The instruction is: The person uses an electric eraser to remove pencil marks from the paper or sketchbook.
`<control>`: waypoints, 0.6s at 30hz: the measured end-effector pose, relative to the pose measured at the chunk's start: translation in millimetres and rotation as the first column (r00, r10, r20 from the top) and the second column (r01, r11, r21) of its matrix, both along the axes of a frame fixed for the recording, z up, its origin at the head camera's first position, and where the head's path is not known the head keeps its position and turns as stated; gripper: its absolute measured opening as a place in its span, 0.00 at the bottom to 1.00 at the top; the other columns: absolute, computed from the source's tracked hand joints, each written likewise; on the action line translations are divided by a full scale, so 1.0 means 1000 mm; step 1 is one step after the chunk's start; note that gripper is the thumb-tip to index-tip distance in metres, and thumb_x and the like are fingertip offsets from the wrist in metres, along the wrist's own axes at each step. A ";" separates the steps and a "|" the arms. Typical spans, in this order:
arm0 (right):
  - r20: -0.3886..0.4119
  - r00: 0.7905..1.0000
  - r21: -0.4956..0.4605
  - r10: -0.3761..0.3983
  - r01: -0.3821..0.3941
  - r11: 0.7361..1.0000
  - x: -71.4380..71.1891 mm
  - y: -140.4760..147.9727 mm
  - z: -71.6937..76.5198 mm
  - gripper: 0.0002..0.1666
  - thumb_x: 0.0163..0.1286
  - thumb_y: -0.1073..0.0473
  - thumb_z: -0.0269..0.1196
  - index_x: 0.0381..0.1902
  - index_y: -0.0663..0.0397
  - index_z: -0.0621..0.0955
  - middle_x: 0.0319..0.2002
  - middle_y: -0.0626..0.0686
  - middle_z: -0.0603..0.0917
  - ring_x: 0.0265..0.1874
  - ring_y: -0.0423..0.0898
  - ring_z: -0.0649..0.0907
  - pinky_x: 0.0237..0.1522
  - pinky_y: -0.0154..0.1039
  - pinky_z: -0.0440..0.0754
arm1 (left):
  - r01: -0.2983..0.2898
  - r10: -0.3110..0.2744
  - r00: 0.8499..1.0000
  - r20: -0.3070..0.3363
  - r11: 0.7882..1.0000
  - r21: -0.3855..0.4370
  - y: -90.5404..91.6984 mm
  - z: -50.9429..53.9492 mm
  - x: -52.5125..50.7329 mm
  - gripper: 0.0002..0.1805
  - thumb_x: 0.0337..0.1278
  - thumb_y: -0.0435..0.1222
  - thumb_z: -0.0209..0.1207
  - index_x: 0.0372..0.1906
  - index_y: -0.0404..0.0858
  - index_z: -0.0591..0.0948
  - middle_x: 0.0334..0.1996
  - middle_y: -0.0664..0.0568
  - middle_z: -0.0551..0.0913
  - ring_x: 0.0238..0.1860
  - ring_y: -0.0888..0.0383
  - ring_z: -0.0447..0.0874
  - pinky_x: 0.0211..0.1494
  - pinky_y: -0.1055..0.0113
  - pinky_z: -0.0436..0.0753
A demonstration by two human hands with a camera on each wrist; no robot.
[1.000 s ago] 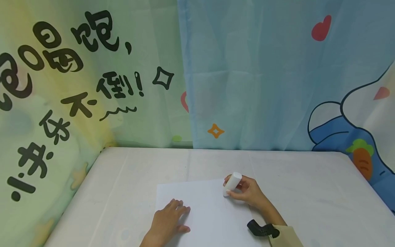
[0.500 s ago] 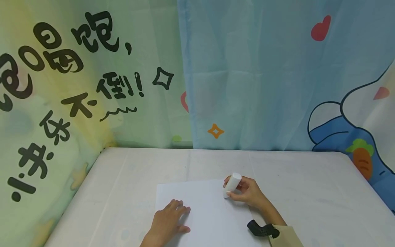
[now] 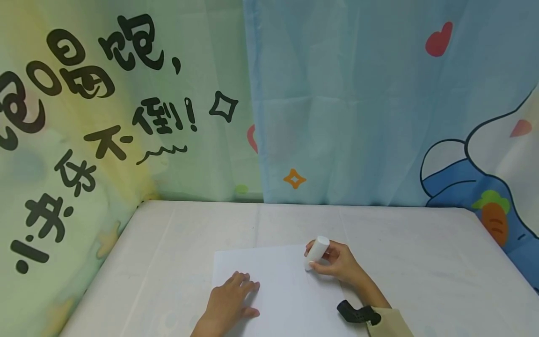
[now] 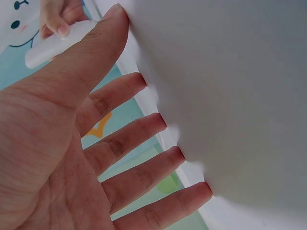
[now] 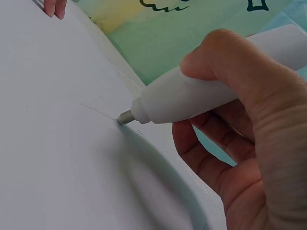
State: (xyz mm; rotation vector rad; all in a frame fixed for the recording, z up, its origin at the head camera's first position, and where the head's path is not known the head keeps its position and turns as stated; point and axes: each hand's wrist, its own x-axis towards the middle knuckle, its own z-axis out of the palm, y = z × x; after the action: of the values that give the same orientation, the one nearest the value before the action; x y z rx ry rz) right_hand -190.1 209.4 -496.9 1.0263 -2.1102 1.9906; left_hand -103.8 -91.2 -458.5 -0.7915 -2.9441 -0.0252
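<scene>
My right hand [image 3: 341, 262] grips a thick white pen-shaped electric eraser [image 3: 317, 252] between thumb and fingers. In the right wrist view the eraser [image 5: 187, 93] leans, its narrow grey tip meeting the paper at the end of a thin dark line [image 5: 98, 111]. The white sheet of paper [image 3: 286, 290] lies flat on the table, with the tip near its right side. Toward the sheet's left side, my left hand [image 3: 230, 299] rests with fingers spread. Its fingertips touch the paper in the left wrist view, and no object is in that hand [image 4: 62, 139].
A white cloth covers the table [image 3: 189, 229]. Printed curtains [image 3: 358, 117] hang behind and to the left of it. A black wrist-worn device [image 3: 355, 312] sits by the right sleeve [image 3: 389, 323].
The eraser has shifted very slightly toward me since one second ago, and its position looks the same over the last half second. The left hand keeps its place on the paper.
</scene>
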 end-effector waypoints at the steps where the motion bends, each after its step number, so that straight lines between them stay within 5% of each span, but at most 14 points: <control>1: 0.001 1.000 0.002 -0.003 0.003 1.000 0.000 0.000 0.000 0.22 0.50 0.83 0.66 0.45 0.75 0.77 0.42 0.52 0.85 0.44 0.37 0.83 0.45 0.31 0.83 | 0.000 0.000 1.000 0.000 1.000 0.001 0.000 0.000 0.000 0.31 0.40 0.60 0.65 0.52 0.51 0.82 0.50 0.53 0.82 0.53 0.49 0.83 0.32 0.64 0.87; 18: -0.023 1.000 0.004 -0.015 0.015 1.000 0.001 -0.001 0.001 0.22 0.50 0.83 0.66 0.45 0.75 0.77 0.42 0.56 0.85 0.44 0.37 0.83 0.45 0.30 0.83 | -0.007 0.007 1.000 0.012 1.000 0.014 0.000 0.002 0.000 0.31 0.39 0.60 0.66 0.52 0.50 0.83 0.50 0.52 0.82 0.53 0.48 0.83 0.30 0.63 0.87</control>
State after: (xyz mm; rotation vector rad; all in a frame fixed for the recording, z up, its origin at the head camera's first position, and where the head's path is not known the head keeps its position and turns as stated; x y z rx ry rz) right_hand -189.0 208.7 -495.7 1.0260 -2.1052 1.9594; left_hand -103.6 -90.9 -457.0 -0.7818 -2.9547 -0.0505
